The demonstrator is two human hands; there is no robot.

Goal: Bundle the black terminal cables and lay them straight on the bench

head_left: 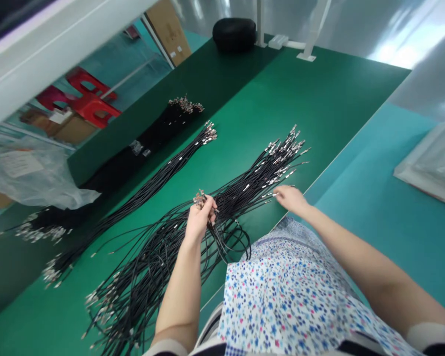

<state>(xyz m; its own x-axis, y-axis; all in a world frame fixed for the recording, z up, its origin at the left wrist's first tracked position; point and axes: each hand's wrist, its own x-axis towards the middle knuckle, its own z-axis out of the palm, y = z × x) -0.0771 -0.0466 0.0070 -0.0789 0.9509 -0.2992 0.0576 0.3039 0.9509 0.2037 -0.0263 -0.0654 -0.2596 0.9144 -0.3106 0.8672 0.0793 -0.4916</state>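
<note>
My left hand [202,216] is closed around a few black cables [218,240] near their metal connector ends, which stick up above the fingers. These cables loop down beside the table edge. Under and around that hand spreads a large loose pile of black cables [163,237], with silvery connectors at both ends. To the right, my right hand [289,198] pinches a cable end [276,195] at the near side of the pile. A neater cable bundle [163,173] lies beyond the pile, and a thicker dark bundle [144,138] lies behind that in shadow.
The green table [330,94] has its near edge against my flowered apron. A black case [234,34] stands by metal posts at the far end. A plastic bag [37,170] hangs over the left side. Red stools [92,104] and boxes are beyond the table; a plastic-wrapped stack [433,163] is at right.
</note>
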